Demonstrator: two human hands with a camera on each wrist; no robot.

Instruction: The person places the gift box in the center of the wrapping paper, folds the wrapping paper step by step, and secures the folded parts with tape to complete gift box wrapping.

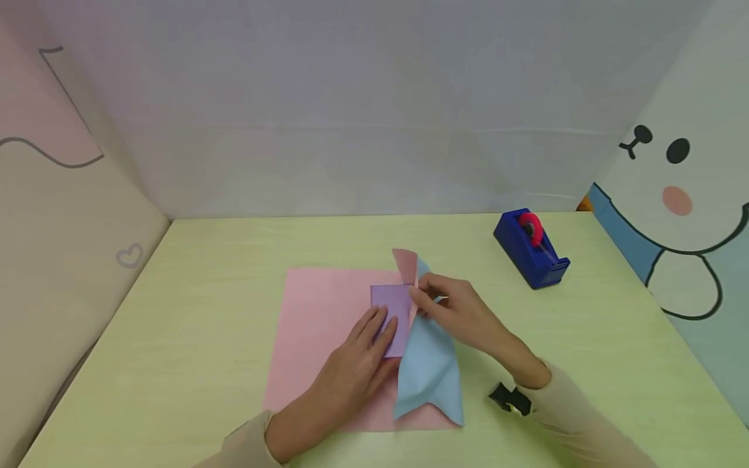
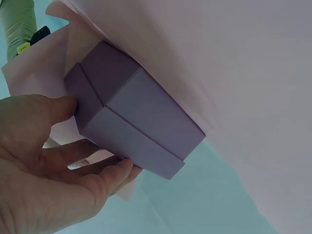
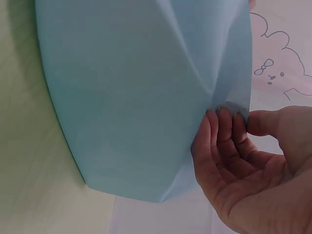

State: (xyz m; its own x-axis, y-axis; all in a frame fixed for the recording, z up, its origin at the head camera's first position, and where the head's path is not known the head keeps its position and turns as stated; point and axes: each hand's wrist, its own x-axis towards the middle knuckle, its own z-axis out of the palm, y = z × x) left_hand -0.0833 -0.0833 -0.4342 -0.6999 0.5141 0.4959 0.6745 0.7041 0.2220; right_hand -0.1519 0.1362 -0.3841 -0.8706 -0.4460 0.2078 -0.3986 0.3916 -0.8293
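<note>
A small purple box (image 1: 386,296) lies on a large sheet of wrapping paper (image 1: 316,312), pink on one side and light blue (image 1: 430,370) on the other. My left hand (image 1: 351,367) holds the box, the thumb at one end and the fingers along its side in the left wrist view. The sheet's right part is lifted and folded up beside the box, blue side outward. My right hand (image 1: 462,309) pinches its upper edge between thumb and fingers, close to the box's right side. In the right wrist view, creases run through the blue paper (image 3: 126,97) from the pinched spot.
A blue tape dispenser (image 1: 529,250) with a red-cored roll stands at the back right of the pale green table (image 1: 199,312). White walls close in the back and sides. A black strap piece (image 1: 510,399) sticks out by the right sleeve.
</note>
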